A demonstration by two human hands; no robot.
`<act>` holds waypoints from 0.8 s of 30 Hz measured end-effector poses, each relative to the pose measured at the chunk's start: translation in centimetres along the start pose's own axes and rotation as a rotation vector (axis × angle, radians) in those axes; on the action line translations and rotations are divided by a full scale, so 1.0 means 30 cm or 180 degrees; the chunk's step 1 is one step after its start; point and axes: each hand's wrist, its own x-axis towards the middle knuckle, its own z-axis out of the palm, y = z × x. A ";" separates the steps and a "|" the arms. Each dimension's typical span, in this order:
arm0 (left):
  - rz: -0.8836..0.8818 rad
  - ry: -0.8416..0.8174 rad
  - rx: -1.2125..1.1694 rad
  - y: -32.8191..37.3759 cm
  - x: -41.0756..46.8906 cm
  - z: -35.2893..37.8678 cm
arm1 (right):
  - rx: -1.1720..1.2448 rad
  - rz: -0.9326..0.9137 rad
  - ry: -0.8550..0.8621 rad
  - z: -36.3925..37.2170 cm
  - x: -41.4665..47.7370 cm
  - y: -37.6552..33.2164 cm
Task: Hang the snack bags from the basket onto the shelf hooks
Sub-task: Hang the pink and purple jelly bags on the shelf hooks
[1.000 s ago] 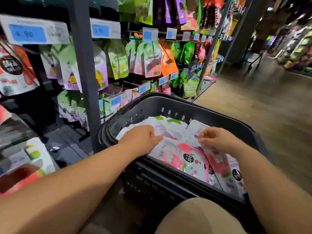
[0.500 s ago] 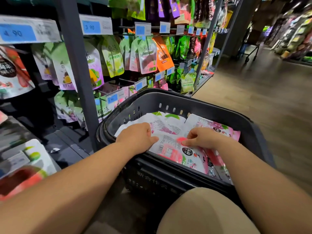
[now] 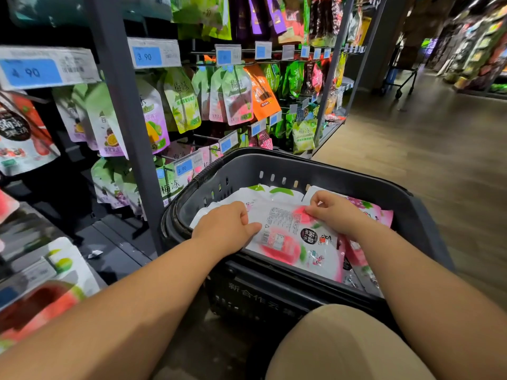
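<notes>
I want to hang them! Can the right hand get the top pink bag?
Probably yes: the right hand pinches the pink bag at its upper edge, and no other bag lies over it.

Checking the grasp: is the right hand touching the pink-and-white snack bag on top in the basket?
Touching. Head view: the right hand pinches the pink-and-white snack bag at its upper edge.
</notes>
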 end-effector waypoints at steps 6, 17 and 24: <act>0.0048 0.0011 -0.0058 -0.005 -0.004 -0.001 | 0.1014 0.0428 0.0542 -0.017 -0.004 0.022; 0.0090 0.0031 -0.0108 -0.001 -0.012 -0.008 | 0.2475 0.0362 0.0952 -0.048 -0.012 0.028; 0.0171 0.0116 -0.0136 -0.008 -0.011 -0.003 | 0.2903 -0.0169 0.0541 -0.057 -0.035 0.009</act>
